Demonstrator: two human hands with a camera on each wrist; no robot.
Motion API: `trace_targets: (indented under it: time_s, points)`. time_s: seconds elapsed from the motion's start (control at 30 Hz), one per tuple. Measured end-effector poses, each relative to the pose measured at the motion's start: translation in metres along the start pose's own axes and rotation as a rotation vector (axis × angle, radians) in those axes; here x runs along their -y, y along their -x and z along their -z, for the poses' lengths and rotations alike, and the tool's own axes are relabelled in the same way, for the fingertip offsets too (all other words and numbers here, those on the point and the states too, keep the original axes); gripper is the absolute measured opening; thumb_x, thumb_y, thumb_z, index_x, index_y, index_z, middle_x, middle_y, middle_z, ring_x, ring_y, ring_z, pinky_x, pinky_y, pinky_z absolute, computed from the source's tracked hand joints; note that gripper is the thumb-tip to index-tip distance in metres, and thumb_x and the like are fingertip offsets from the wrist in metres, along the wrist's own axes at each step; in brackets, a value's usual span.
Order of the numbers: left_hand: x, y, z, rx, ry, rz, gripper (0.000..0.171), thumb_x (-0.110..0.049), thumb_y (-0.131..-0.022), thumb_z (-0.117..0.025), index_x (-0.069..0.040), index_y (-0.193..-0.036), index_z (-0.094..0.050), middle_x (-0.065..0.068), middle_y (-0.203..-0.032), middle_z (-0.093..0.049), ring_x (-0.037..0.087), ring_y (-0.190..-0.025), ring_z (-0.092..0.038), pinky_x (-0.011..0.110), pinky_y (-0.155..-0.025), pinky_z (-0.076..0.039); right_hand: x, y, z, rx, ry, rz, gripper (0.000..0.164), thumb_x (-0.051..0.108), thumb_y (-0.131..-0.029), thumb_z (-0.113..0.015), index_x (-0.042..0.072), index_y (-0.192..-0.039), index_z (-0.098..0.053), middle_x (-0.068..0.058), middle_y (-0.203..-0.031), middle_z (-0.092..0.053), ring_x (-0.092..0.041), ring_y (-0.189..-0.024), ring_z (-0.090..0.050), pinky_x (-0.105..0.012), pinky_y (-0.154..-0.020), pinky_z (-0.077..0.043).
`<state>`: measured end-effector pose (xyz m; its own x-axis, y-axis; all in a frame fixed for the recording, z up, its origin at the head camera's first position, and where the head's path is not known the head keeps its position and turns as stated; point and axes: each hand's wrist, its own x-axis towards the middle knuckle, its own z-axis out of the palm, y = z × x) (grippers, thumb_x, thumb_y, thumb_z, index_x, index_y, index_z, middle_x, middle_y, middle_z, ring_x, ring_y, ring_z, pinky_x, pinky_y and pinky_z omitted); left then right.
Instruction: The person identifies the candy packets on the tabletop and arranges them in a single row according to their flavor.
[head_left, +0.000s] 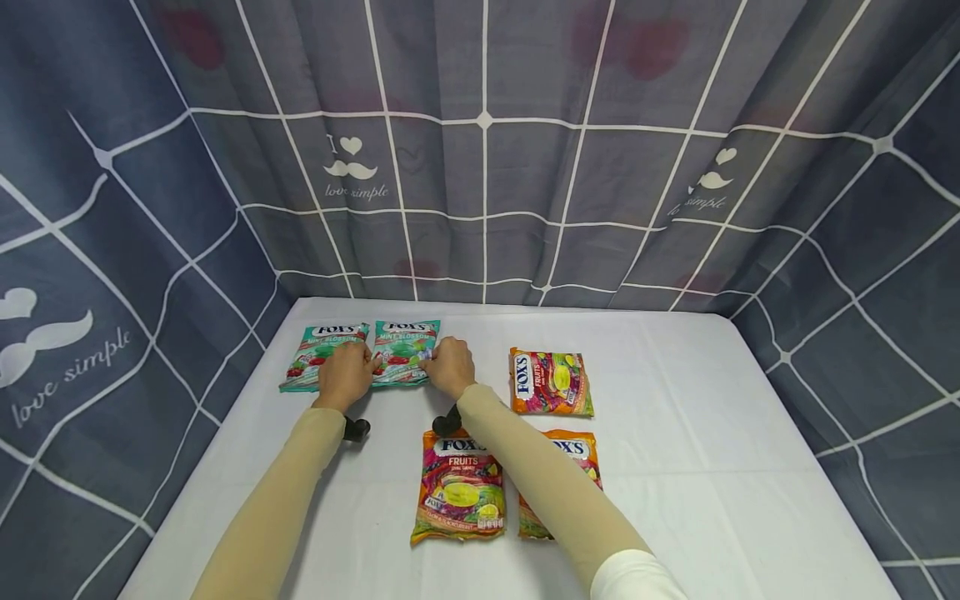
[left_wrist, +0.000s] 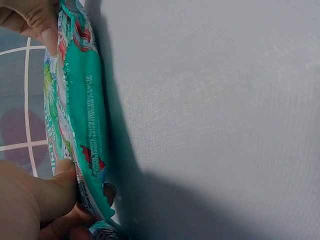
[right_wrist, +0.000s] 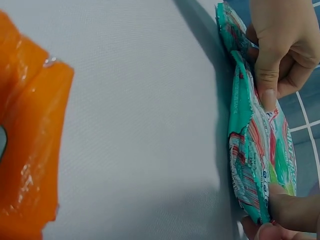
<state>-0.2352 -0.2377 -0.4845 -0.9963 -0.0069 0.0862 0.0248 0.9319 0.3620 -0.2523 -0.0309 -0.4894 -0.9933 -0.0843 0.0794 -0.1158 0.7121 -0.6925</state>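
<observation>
A teal candy bag labelled FOX'S Mint Blossom (head_left: 405,346) lies at the back left of the white table, with a hand at each side. My left hand (head_left: 347,375) pinches its left edge between thumb and fingers, as the left wrist view shows. At the opposite edge my right hand (head_left: 452,367) pinches the same bag, thumb on the printed face in the right wrist view. Another teal candy bag (head_left: 303,358) lies just left of it, partly covered by my left hand. In the left wrist view the held bag (left_wrist: 87,105) appears edge-on.
An orange FOX'S Fruits bag (head_left: 551,383) lies turned sideways right of my hands. A second orange bag (head_left: 459,492) lies nearer, and a third (head_left: 577,450) is partly hidden beneath my right forearm. Gridded curtains (head_left: 525,167) border the white table (head_left: 712,467) at back and sides.
</observation>
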Motion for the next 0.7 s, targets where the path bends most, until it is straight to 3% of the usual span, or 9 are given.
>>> trace_targets:
  time_s: [0.33,0.7]
  points:
    - [-0.0006,0.0008,0.0008,0.01,0.003,0.029,0.028,-0.028,-0.108,-0.073,-0.005,-0.094,-0.066,0.013,-0.087,-0.063,0.029,-0.073,-0.06,0.043,-0.059,-0.047,-0.0004,0.0015,0.0061,0.048,-0.035,-0.033,0.025,0.02,-0.093,-0.092,-0.003,-0.089,-0.082,-0.01,-0.085,-0.076,-0.018,-0.072,-0.061,-0.029,-0.062,-0.05]
    - [-0.001,0.0029,0.0005,-0.01,0.022,0.036,0.028,-0.028,-0.107,-0.074,-0.003,-0.096,-0.069,0.013,-0.087,-0.067,0.028,-0.07,-0.062,0.043,-0.058,-0.048,-0.0005,0.0011,0.0051,0.05,-0.045,-0.031,0.024,0.018,-0.094,-0.091,-0.003,-0.086,-0.08,-0.01,-0.081,-0.074,-0.018,-0.07,-0.059,-0.028,-0.06,-0.048]
